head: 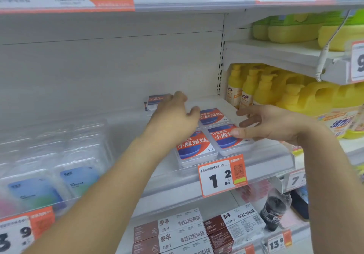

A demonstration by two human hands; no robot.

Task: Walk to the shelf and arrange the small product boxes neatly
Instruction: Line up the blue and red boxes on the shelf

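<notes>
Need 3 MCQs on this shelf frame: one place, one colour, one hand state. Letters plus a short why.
1. Where is the lone small box relative to the front cluster of boxes?
A. Further back on the shelf, to the left
B. On the shelf below
C. Stacked on top of the cluster

2. What colour are the pump bottles in the bay to the right?
A. Blue
B. Yellow
C. White

3. What is the right hand doing?
A. Clenched round a bottle
B. Open, fingers spread beside the cluster
C. Out of view

Answers:
1 A, it sits near the back panel, by the left hand.
2 B, bodies and pumps are yellow.
3 B, the fingers are spread at the right edge of the front boxes, gripping nothing.
</notes>
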